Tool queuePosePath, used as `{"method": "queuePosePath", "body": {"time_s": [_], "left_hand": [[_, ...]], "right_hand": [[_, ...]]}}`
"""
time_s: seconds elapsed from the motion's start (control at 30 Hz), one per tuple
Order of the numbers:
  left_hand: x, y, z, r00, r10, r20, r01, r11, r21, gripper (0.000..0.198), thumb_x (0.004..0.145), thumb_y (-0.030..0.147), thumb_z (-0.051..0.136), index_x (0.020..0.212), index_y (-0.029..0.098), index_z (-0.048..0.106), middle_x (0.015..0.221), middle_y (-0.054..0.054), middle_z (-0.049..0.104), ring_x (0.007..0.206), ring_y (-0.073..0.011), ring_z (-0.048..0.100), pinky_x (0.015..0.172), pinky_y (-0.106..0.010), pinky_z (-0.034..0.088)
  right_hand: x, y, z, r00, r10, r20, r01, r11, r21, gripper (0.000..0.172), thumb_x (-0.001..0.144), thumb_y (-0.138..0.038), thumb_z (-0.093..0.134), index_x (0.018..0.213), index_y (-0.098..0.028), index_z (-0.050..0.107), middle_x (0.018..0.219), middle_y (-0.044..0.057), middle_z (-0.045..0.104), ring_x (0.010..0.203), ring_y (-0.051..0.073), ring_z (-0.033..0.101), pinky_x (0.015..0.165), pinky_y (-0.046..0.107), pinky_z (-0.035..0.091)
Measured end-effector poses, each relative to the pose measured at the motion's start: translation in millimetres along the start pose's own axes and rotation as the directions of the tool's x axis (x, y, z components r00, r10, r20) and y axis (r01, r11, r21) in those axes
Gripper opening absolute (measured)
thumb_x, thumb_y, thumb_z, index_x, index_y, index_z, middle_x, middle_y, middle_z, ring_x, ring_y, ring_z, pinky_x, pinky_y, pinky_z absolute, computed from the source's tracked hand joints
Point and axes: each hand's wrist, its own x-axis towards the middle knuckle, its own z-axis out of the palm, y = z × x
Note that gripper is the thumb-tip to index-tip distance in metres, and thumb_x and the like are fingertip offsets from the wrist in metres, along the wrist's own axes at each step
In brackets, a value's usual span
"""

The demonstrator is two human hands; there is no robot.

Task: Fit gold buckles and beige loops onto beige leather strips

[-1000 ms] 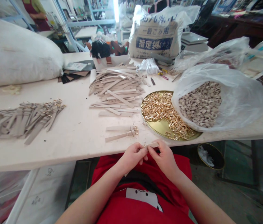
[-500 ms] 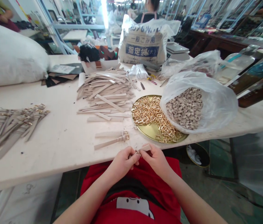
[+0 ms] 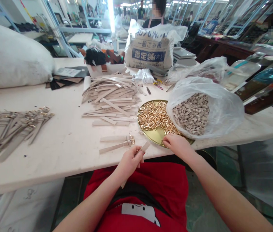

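Note:
A beige strap [image 3: 145, 147] is pinched in my left hand [image 3: 131, 160], just over the table's front edge. My right hand [image 3: 176, 143] reaches to the front rim of a round gold tray [image 3: 154, 134] heaped with small gold buckles [image 3: 156, 113]; its fingertips are pressed together, and what they grip is too small to make out. Left of my left hand lie two straps, one fitted with a buckle [image 3: 131, 140]. A pile of loose beige strips [image 3: 112, 93] is behind them. An open plastic bag [image 3: 226, 108] of small beige loops [image 3: 191, 113] overlaps the tray's right side.
Several buckled straps [image 3: 15, 129] are heaped on the table at left. Behind are a big white sack [image 3: 13, 56], dark sheets [image 3: 66, 77], a box [image 3: 107, 69] and a printed bag [image 3: 149, 48]. A person [image 3: 156, 14] is beyond the table.
My right hand has let go of the strap and moved right to the buckle tray. My left hand keeps hold of the strap near the table edge.

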Motion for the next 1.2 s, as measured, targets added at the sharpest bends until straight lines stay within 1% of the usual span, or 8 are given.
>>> {"method": "queuePosePath", "body": {"time_s": [0.3, 0.6, 0.73, 0.8, 0.87, 0.93, 1.03, 1.2], "left_hand": [[-6, -1, -6.3, 0.997, -0.073, -0.023, 0.066, 0.968, -0.241, 0.024, 0.078, 0.037, 0.047, 0.087, 0.015, 0.048, 0.053, 0.005, 0.048, 0.038, -0.0038, 0.035, 0.039, -0.016, 0.023], [-4, -3, -9.8, 0.989, -0.091, -0.115, 0.057, 0.961, -0.272, 0.022, 0.078, 0.037, 0.047, 0.084, 0.016, 0.046, 0.051, 0.007, 0.046, 0.038, -0.0036, 0.034, 0.040, -0.017, 0.023], [-3, -4, -17.8, 0.983, -0.096, -0.155, 0.057, 0.970, -0.236, 0.023, 0.078, 0.038, 0.048, 0.084, 0.016, 0.047, 0.051, 0.007, 0.046, 0.037, -0.0041, 0.035, 0.040, -0.017, 0.025], [0, -6, -20.6, 0.982, -0.088, -0.164, 0.051, 0.975, -0.217, 0.024, 0.078, 0.040, 0.047, 0.084, 0.017, 0.047, 0.050, 0.007, 0.046, 0.037, -0.0046, 0.034, 0.039, -0.017, 0.025], [4, -8, -21.9, 0.983, -0.059, -0.173, 0.026, 0.982, -0.186, 0.025, 0.079, 0.041, 0.045, 0.084, 0.017, 0.049, 0.050, 0.007, 0.045, 0.037, -0.0051, 0.034, 0.040, -0.018, 0.026], [6, -8, -22.0, 0.984, -0.010, -0.177, -0.012, 0.992, -0.124, 0.026, 0.080, 0.041, 0.045, 0.086, 0.017, 0.052, 0.051, 0.006, 0.046, 0.039, -0.0054, 0.035, 0.042, -0.018, 0.029], [6, -5, -21.8, 0.986, 0.046, -0.162, -0.047, 0.999, -0.002, 0.026, 0.081, 0.040, 0.044, 0.086, 0.017, 0.054, 0.054, 0.005, 0.049, 0.043, -0.0066, 0.038, 0.047, -0.019, 0.032], [0, -2, -23.8, 0.982, 0.066, -0.178, -0.047, 0.993, 0.113, 0.025, 0.082, 0.038, 0.042, 0.085, 0.017, 0.055, 0.055, 0.005, 0.050, 0.047, -0.0084, 0.041, 0.051, -0.020, 0.034]], "right_hand": [[24, -6, 6, 1.000, -0.010, 0.024, 0.015, 0.971, -0.237, 0.019, 0.084, -0.019, 0.041, 0.083, -0.013, 0.059, 0.086, 0.015, 0.064, 0.080, 0.023, 0.060, 0.065, 0.030, 0.038], [60, -79, 16, 0.977, -0.156, -0.142, 0.142, 0.984, -0.106, 0.014, 0.083, -0.024, 0.047, 0.086, -0.015, 0.056, 0.089, 0.011, 0.060, 0.082, 0.022, 0.057, 0.068, 0.029, 0.039], [63, -84, 26, 0.977, -0.175, -0.125, 0.169, 0.984, -0.058, 0.008, 0.080, -0.017, 0.049, 0.081, -0.014, 0.057, 0.088, 0.010, 0.059, 0.082, 0.021, 0.056, 0.070, 0.030, 0.039], [58, -79, 28, 0.983, -0.126, -0.134, 0.148, 0.974, 0.172, 0.003, 0.077, -0.017, 0.053, 0.078, -0.015, 0.055, 0.085, 0.008, 0.058, 0.080, 0.019, 0.055, 0.071, 0.030, 0.040], [48, -75, 28, 0.998, -0.043, -0.051, 0.066, 0.790, 0.609, 0.007, 0.074, -0.022, 0.057, 0.074, -0.016, 0.053, 0.076, 0.003, 0.057, 0.072, 0.016, 0.054, 0.068, 0.029, 0.042], [37, -73, 28, 0.993, -0.024, 0.120, -0.104, 0.355, 0.929, 0.015, 0.072, -0.030, 0.061, 0.072, -0.018, 0.052, 0.069, -0.001, 0.054, 0.064, 0.012, 0.052, 0.065, 0.027, 0.043], [21, -74, 27, 0.950, -0.055, 0.307, -0.311, -0.179, 0.933, 0.023, 0.067, -0.038, 0.067, 0.073, -0.019, 0.054, 0.066, -0.004, 0.054, 0.060, 0.008, 0.052, 0.063, 0.024, 0.044], [8, -76, 26, 0.939, -0.018, 0.343, -0.324, -0.376, 0.868, 0.025, 0.061, -0.034, 0.074, 0.072, -0.019, 0.058, 0.064, -0.005, 0.055, 0.060, 0.006, 0.052, 0.064, 0.021, 0.044]]}}
